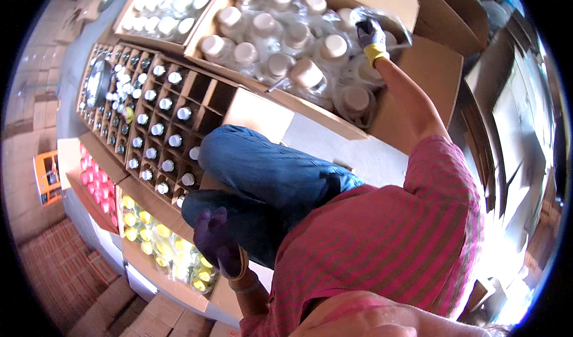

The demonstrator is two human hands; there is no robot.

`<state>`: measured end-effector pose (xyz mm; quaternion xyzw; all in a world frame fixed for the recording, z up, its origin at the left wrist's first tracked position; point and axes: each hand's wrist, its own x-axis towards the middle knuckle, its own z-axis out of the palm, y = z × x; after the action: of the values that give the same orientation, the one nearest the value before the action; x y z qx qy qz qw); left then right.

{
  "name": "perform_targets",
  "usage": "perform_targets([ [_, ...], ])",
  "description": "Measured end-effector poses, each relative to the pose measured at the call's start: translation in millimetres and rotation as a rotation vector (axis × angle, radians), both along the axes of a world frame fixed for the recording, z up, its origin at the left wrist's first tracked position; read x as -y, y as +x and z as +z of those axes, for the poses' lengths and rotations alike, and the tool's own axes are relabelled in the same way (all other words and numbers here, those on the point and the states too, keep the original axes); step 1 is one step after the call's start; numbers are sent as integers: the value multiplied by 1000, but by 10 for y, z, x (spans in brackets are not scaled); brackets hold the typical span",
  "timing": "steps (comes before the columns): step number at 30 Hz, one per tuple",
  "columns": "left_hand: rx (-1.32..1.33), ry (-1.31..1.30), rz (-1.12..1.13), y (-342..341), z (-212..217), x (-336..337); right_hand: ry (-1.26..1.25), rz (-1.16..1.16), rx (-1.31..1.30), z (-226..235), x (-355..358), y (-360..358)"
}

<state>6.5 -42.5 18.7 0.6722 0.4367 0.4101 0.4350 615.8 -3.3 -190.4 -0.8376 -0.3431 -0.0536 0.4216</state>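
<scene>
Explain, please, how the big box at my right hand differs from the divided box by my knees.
The big box has large containers wrapped in clear plastic; the divided box has smaller, unwrapped bottles. The divided box shows square cells, some empty; the big box shows none. Both are open cardboard boxes.

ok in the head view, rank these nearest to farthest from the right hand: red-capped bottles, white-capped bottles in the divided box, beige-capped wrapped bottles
1. Beige-capped wrapped bottles: right by the right hand, upper middle.
2. White-capped bottles: in the divided box, left of centre.
3. Red-capped bottles: farther out, toward the left edge.
</scene>
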Motion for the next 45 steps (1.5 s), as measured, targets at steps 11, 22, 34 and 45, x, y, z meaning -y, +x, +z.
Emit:
perform_targets([
  [11, 373, -159, -35, 164, 135, -47, -185, -211, -815, -1380, -176, 423],
  [22, 503, -134, -214, 182, 41, -177, 570, -26, -531, 452, 337, -459],
  [34, 529, 299, -188, 211, 590, -500, 514, 1107, -479, 2556, 238, -3122],
  [45, 278, 175, 419, -1119, -109, -37, 344, 1714, -969, 1999, -194, -4971],
])
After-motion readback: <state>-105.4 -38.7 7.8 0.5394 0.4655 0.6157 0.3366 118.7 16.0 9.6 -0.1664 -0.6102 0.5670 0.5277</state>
